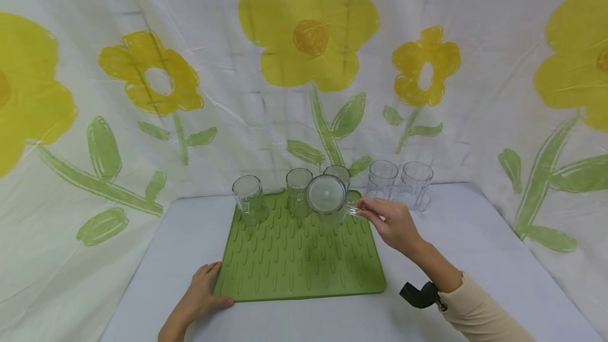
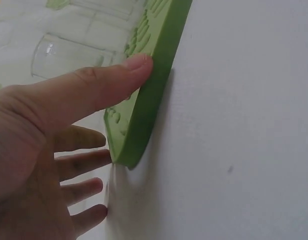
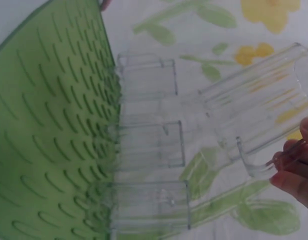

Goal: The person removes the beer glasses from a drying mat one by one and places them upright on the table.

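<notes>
My right hand [image 1: 391, 226] grips the handle of a clear glass mug [image 1: 326, 194], held tilted above the green ribbed mat [image 1: 299, 263]. In the right wrist view, fingers curl round that handle at the right edge, and the mug [image 3: 259, 105] lies slantwise across the picture. Three more glass mugs stand along the back of the mat: one at the left [image 1: 248, 199], a middle mug [image 1: 299, 191], and a third mug [image 1: 338, 173] partly hidden behind the held one. My left hand [image 1: 201, 292] rests at the mat's near left corner, thumb [image 2: 136, 67] on its edge, fingers extended.
Two clear glass mugs [image 1: 382, 178] [image 1: 415, 181] stand side by side on the white table [image 1: 456, 257], right of the mat's back corner. A white cloth [image 1: 228, 120] with yellow flowers hangs behind the table and at both sides.
</notes>
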Tool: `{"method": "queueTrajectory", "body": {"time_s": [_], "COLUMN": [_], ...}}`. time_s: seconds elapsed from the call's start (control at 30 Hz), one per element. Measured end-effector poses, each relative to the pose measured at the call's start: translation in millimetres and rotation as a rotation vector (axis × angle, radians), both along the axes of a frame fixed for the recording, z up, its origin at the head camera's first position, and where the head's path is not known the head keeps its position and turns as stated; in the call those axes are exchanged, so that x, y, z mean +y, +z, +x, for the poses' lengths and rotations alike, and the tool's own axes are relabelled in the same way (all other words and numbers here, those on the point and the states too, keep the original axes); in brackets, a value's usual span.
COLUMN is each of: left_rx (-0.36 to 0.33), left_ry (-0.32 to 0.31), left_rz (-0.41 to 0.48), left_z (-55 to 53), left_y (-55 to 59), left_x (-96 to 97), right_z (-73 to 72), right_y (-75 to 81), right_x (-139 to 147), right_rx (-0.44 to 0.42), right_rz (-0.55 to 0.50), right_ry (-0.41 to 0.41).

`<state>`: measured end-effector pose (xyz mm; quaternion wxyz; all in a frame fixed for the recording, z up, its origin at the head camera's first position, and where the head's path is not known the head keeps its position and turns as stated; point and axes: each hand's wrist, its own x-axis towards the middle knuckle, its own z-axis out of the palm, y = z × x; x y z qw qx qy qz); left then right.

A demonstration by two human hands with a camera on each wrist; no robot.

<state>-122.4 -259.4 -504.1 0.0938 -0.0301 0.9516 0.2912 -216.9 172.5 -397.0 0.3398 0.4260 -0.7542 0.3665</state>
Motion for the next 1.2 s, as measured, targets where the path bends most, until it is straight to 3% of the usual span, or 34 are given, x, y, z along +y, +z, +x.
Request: {"method": "queueTrajectory", "body": {"time_s": [0.4,0.5,0.93,1.2], "left_rx": [0.028,0.026,0.065,0.096], "left_ry": [0.022,0.029,-0.056,-0.079], "left_rz": [0.128,0.196,0.491,0.562], "left_z": [-7.5,-10.3,-24.6,-38.6], "left_y": [23.4,28.7,57.6,65.9], "left_x": [12.5,16.1,40.3,54.2], "right_z": [2.3,2.5,7.0,6.7], "right_y": [6.1,7.3,13.2,15.1], "right_x": [0.8,0.1,-1.0,-0.7], "right_rx": [0.071,0.092,0.201,0.317], "right_rz": [0.034,0.039,0.078,0.1], "right_ry": [-0.007,0.002,0.01,0.012]}}
